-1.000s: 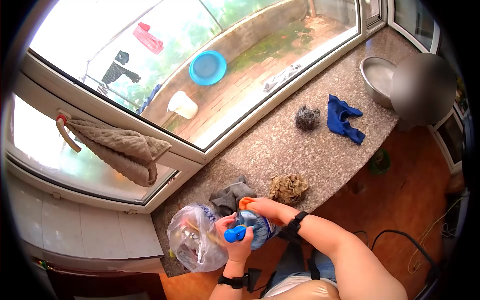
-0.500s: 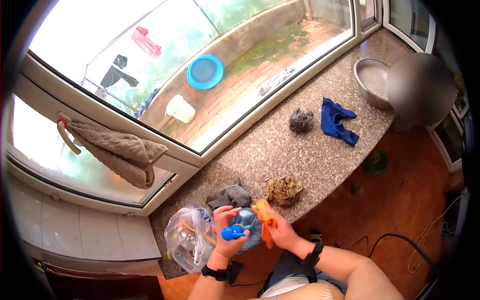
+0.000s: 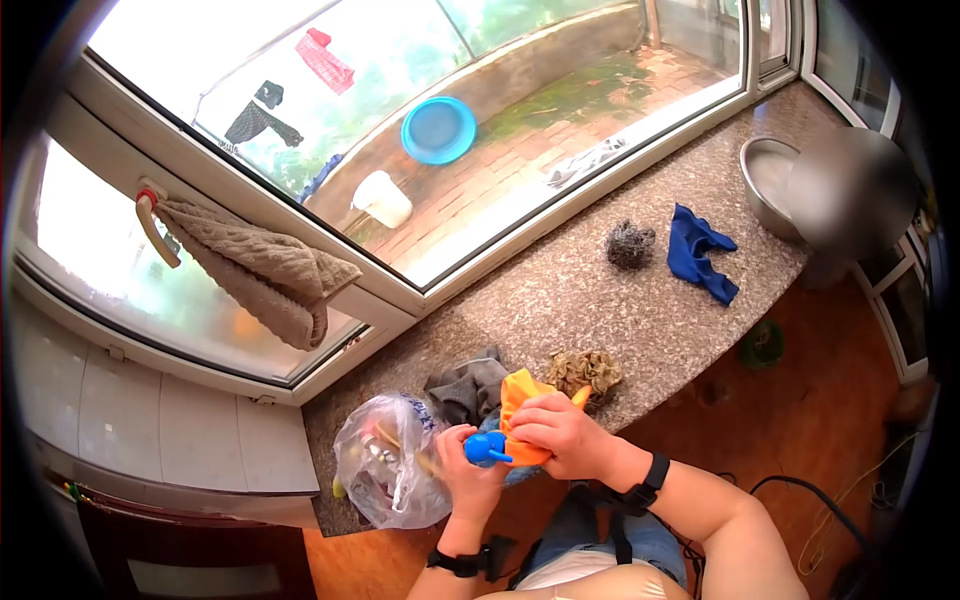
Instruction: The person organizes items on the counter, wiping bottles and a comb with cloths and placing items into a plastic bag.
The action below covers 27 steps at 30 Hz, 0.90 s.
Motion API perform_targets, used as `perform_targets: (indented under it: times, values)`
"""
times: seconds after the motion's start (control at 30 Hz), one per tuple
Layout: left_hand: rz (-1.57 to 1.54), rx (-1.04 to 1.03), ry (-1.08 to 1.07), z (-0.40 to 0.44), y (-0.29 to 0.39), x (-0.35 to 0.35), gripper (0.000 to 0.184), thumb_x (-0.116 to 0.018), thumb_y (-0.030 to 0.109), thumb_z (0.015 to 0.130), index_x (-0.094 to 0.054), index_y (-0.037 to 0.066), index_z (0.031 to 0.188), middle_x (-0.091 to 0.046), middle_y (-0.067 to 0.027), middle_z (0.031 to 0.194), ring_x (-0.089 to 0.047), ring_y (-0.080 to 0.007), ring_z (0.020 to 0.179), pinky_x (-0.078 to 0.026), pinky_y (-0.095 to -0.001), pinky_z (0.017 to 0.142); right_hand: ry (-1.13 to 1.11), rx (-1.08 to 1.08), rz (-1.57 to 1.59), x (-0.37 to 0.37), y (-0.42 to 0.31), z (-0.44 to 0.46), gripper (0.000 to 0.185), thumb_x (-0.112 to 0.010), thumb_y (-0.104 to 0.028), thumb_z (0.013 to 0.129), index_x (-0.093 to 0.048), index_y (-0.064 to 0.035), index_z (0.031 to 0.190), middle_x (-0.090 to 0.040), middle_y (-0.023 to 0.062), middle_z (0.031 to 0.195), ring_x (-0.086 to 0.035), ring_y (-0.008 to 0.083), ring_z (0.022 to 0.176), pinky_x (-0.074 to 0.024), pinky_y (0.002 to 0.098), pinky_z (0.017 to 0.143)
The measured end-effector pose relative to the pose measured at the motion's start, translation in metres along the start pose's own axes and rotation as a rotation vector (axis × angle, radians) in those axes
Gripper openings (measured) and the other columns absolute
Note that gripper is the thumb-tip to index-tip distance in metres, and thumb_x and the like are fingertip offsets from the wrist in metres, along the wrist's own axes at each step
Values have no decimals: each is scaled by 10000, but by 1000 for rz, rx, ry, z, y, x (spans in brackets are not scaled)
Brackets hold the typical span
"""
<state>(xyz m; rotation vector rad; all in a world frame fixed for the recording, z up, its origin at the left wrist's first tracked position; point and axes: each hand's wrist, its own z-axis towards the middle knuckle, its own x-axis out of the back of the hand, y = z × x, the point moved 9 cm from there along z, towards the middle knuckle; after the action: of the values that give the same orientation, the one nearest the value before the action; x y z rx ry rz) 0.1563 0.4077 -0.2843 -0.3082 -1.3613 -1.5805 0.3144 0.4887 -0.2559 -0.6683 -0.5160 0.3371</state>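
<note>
My left hand (image 3: pixel 470 482) is closed around the upper part of a clear bluish pump bottle with a blue pump head (image 3: pixel 482 449). Fingers bent, my right hand (image 3: pixel 565 438) grips an orange cloth (image 3: pixel 522 392) and presses it on the bottle's side, covering most of the body. A dark grey cloth (image 3: pixel 464 388) lies just beyond the bottle. Close to the right hand is a crumpled tan clump (image 3: pixel 580 370), perhaps a rag. A clear plastic bag (image 3: pixel 385 475) with mixed contents stands left of my left hand.
On the speckled stone counter (image 3: pixel 560 300) lie a dark wiry scrubber (image 3: pixel 630 245) and a blue cloth (image 3: pixel 697 255). A metal basin (image 3: pixel 765 185) stands at the far right end, beside a blurred round area. A towel (image 3: pixel 255 260) hangs from the window handle along the left.
My right hand has moved the orange cloth from beside the bottle onto its side, spreading it over the body. The left hand keeps hold near the pump head. The whole view has shifted slightly.
</note>
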Motion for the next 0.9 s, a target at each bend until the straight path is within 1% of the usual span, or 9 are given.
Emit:
perform_targets:
  times: [0.27,0.33,0.37,0.43,0.53,0.7,0.77,0.87,0.9]
  values:
    - [-230,152,135,-22,-17,-15,553,-867,251,684,-539,22,1067,-508,-121,1071,-533,-286,988,-448,-384,877,-106,-101,322,-22,40,29,363,-678,40,651,-679,-64,999,-684,103,1070,-628,302,1040,-495,426,911]
    - [-266,168,192,-27,-22,-18,677,-900,373,668,-515,19,1098,-490,-98,1076,-515,-254,993,-437,-379,886,-468,-538,441,-57,73,26,307,-645,16,725,-681,-86,1012,-689,89,972,-659,246,912,-530,375,794]
    - [-267,162,192,-26,-18,-20,677,-900,373,668,-515,19,1098,-490,-98,1076,-515,-254,993,-437,-379,886,-463,-535,438,-56,76,35,307,-645,16,725,-681,-86,1012,-689,89,972,-659,246,912,-530,375,794]
    - [-355,185,200,-28,-15,-21,888,-844,639,631,-456,42,1161,-486,-60,1087,-514,-190,998,-450,-343,893,-628,-691,513,-77,83,37,245,-608,-37,797,-681,-83,1027,-663,47,859,-626,171,789,-516,318,701]
    - [-289,139,169,-18,-24,-19,916,-829,667,628,-450,40,1177,-478,-60,1104,-514,-192,1005,-446,-344,905,-705,-745,666,-104,96,18,231,-617,-90,828,-682,-71,1049,-666,33,840,-605,116,757,-502,279,662]
    - [-144,-126,69,13,-19,-13,1059,-761,777,537,-455,10,1200,-459,-101,1156,-487,-247,1093,-415,-388,981,-277,-779,680,-74,111,-5,217,-648,-147,818,-686,-62,1014,-688,51,872,-631,129,770,-517,291,695]
    - [-125,-178,36,29,-15,-1,1030,-828,689,511,-469,16,1203,-469,-131,1160,-487,-291,1103,-407,-414,986,-55,-743,719,-58,97,-17,302,-645,-85,792,-642,-41,1091,-682,73,965,-634,133,845,-519,283,760]
    - [-54,-229,-4,32,-18,12,987,-923,548,459,-502,39,1193,-524,-146,1095,-534,-311,1048,-446,-413,936,170,-625,295,-36,64,-41,537,-759,-103,735,-556,-45,1230,-607,176,1114,-610,326,1028,-493,387,906]
    - [-102,-30,-77,26,-42,10,938,-930,516,480,-516,37,1172,-547,-131,1054,-560,-296,995,-469,-394,893,222,-536,206,-33,45,-44,584,-779,-114,726,-534,-47,1252,-581,185,1163,-575,363,1080,-469,413,948]
